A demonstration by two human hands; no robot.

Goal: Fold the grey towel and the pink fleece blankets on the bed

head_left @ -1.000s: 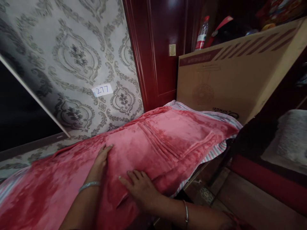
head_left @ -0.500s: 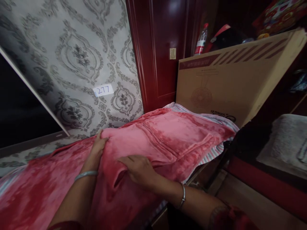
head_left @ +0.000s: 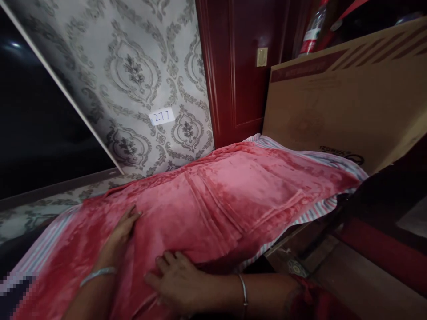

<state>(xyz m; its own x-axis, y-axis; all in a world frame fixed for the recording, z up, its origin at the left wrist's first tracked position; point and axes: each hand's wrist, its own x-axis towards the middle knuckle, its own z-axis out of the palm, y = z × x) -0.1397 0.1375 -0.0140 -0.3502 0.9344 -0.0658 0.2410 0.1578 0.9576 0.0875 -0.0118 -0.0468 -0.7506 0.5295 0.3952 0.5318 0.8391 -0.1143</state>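
Grey patterned wallpaper [head_left: 133,89] – glossy dark-red panelling [head_left: 247,93] beside it – dim light

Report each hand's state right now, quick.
Left hand: open, resting against the mottled red-pink plush blanket.
Right hand: open, spread palm-down on the same blanket.

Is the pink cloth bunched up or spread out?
Mostly spread out: the pink cloth lies wide, creased, under left hand and right hand.

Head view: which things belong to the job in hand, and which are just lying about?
In the job:
pink-red plush cloth
left hand and right hand, both on it
striped cloth along its edges

Just about:
cardboard box
bottle by its top edge
label marked 277
dark panel
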